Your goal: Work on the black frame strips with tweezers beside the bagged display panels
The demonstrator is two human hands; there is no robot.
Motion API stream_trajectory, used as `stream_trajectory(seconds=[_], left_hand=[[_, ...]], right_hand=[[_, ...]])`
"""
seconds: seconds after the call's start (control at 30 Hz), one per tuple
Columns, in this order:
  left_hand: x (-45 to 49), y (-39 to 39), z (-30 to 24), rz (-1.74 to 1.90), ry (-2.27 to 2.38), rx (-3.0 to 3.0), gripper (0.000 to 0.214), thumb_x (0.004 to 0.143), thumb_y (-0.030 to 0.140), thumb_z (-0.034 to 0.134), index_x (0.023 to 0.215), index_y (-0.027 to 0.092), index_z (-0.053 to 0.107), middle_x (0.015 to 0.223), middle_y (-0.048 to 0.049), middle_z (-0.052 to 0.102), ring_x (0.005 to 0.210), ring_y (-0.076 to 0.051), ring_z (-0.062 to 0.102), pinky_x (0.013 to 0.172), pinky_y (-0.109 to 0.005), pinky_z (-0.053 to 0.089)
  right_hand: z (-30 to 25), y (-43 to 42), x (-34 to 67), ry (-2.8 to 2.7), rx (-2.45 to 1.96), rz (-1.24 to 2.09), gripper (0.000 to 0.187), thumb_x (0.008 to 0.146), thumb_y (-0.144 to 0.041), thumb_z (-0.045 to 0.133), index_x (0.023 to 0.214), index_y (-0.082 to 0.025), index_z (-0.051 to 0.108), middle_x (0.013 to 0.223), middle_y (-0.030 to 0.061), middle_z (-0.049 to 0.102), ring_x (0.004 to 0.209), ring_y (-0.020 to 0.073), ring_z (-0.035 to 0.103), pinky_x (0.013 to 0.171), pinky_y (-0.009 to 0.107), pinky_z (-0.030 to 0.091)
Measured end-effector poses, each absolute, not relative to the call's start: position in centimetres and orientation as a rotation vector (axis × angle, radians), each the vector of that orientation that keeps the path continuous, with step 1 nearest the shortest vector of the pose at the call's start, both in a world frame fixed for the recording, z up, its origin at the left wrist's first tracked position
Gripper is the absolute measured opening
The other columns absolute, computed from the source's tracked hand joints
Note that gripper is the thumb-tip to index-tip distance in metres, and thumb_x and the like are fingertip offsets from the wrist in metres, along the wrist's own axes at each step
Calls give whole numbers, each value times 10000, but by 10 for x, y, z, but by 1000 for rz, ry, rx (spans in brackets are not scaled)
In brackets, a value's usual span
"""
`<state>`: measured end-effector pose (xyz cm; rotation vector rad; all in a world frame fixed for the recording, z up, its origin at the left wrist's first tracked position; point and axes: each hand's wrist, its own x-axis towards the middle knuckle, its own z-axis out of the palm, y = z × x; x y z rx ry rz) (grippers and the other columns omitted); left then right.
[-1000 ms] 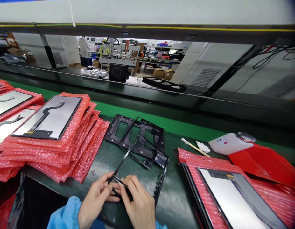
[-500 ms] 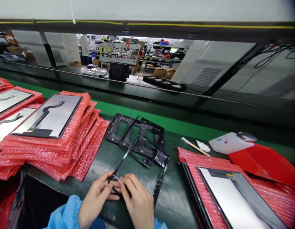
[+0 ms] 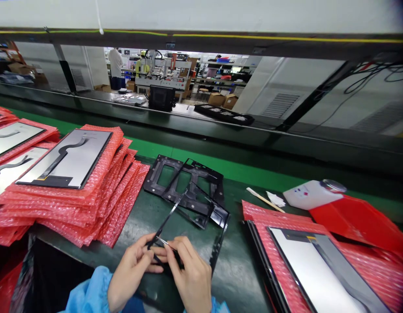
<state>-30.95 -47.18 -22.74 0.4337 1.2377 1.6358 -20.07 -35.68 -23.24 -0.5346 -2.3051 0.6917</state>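
Note:
My left hand [image 3: 131, 271] and my right hand [image 3: 191, 278] meet at the near edge of the dark green bench, both pinched on the near corner of a thin black plastic frame [image 3: 217, 243]. One long side of the frame rises from my left fingers toward the pile of black frames [image 3: 184, 184] behind it. A thin pale strip shows between my fingertips; I cannot make out what it is. A light blue sleeve covers my left forearm.
Stacks of red bubble-wrap sheets with grey display panels [image 3: 66, 158] lie at the left. Another panel on red wrap [image 3: 305, 269] lies at the right, beside a red tray [image 3: 361, 224], a white device [image 3: 310, 194] and a wooden stick [image 3: 264, 200]. A person [image 3: 115, 65] stands far behind.
My hands stay pinched on the frame's corner; the fingers have shifted only slightly. The view has drifted a little.

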Motion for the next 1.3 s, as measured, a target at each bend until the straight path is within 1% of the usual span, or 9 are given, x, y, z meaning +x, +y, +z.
stream_trajectory(seconds=[0.17, 0.4, 0.57, 0.83, 1.07, 1.13, 1.23, 1.3], left_hand=[[-310, -472, -232, 1644, 1240, 440, 511, 871, 437, 616, 1274, 155, 479, 1114, -153, 678, 1005, -262, 658, 806, -329, 570], [-311, -472, -234, 1650, 1237, 433, 524, 863, 448, 623, 1274, 157, 481, 1108, -151, 677, 1011, -262, 654, 797, -316, 569], [-311, -471, -233, 1648, 1235, 442, 533, 864, 450, 620, 1285, 156, 479, 1115, -156, 674, 1008, -269, 655, 806, -335, 567], [-309, -473, -232, 1636, 1258, 452, 521, 886, 445, 586, 1285, 137, 456, 1098, -176, 682, 1013, -276, 658, 821, -355, 561], [-311, -473, -234, 1612, 1286, 485, 529, 905, 443, 554, 1305, 126, 415, 1117, -189, 672, 1003, -270, 660, 824, -362, 562], [-311, -473, -233, 1607, 1295, 476, 543, 904, 449, 552, 1311, 123, 401, 1102, -187, 678, 1011, -271, 658, 836, -367, 558], [-311, -473, -231, 1596, 1308, 462, 566, 891, 458, 568, 1311, 119, 396, 1083, -186, 684, 1022, -278, 653, 841, -373, 556], [-311, -474, -231, 1592, 1315, 461, 578, 883, 466, 578, 1309, 121, 397, 1087, -186, 683, 1024, -283, 652, 838, -377, 558]], right_hand=[[-234, -357, -201, -2364, -552, 693, 145, 965, -275, 460, 937, -214, 589, 915, 16, 620, 807, 134, 644, 667, 219, 465], [-238, -357, -201, -2404, -535, 648, 184, 980, -281, 424, 918, -224, 588, 891, 12, 623, 787, 147, 635, 675, 241, 450], [-237, -357, -202, -2401, -531, 687, 203, 982, -274, 423, 873, -221, 586, 842, 6, 611, 741, 137, 620, 649, 229, 440], [-234, -355, -200, -2270, -547, 730, 170, 970, -253, 458, 867, -204, 585, 863, 21, 603, 730, 127, 608, 638, 217, 427], [-234, -351, -198, -2195, -574, 726, 103, 946, -243, 519, 880, -198, 584, 886, 27, 593, 785, 135, 599, 680, 221, 430], [-233, -351, -198, -2170, -586, 730, 93, 940, -240, 530, 883, -195, 587, 885, 29, 591, 765, 132, 588, 669, 223, 427], [-232, -350, -198, -2105, -615, 771, 83, 935, -230, 541, 881, -192, 590, 884, 23, 583, 656, 102, 539, 627, 219, 415], [-233, -348, -197, -2049, -639, 808, 77, 929, -222, 550, 871, -190, 590, 889, 21, 575, 623, 91, 513, 600, 216, 410]])
